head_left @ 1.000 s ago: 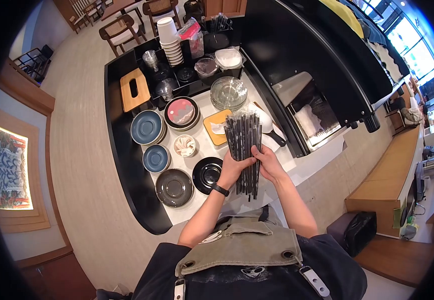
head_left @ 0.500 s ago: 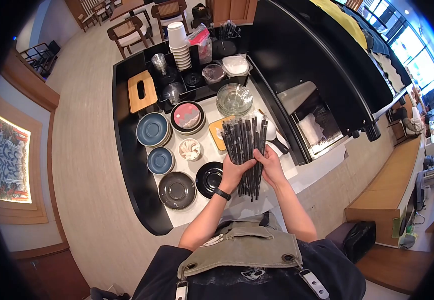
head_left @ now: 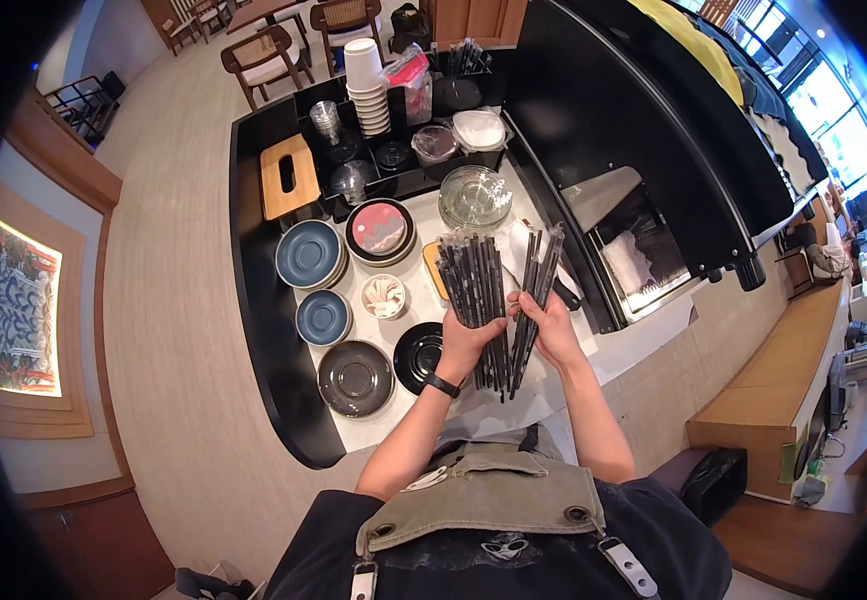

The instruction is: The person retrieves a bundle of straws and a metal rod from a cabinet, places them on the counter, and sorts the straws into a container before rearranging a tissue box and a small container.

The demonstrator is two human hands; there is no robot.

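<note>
A thick bundle of black straws (head_left: 476,280) in clear wrappers stands upright in my left hand (head_left: 464,345), whose fingers are wrapped round it. My right hand (head_left: 558,332) grips a smaller bunch of the same wrapped straws (head_left: 542,268), tilted to the right. A narrow gap parts the two bunches at the top; lower down they come close together. Beneath the hands lies the white counter top (head_left: 374,430). Left of my left hand is a black saucer (head_left: 414,355). The straws partly cover a yellow-edged tray (head_left: 434,268) and a white tool with a black handle (head_left: 567,290).
Stacked blue plates (head_left: 309,255), a grey plate (head_left: 356,378) and a cup of pale packets (head_left: 385,297) stand to the left. Glass plates (head_left: 476,195) lie behind the straws. Farther back is an organizer with paper cups (head_left: 364,75). A black machine (head_left: 654,130) borders the right.
My right hand has moved slightly right, separating a smaller bunch of straws from the main bundle. The bunch now leans right. My left hand stays nearly in place with the rest.
</note>
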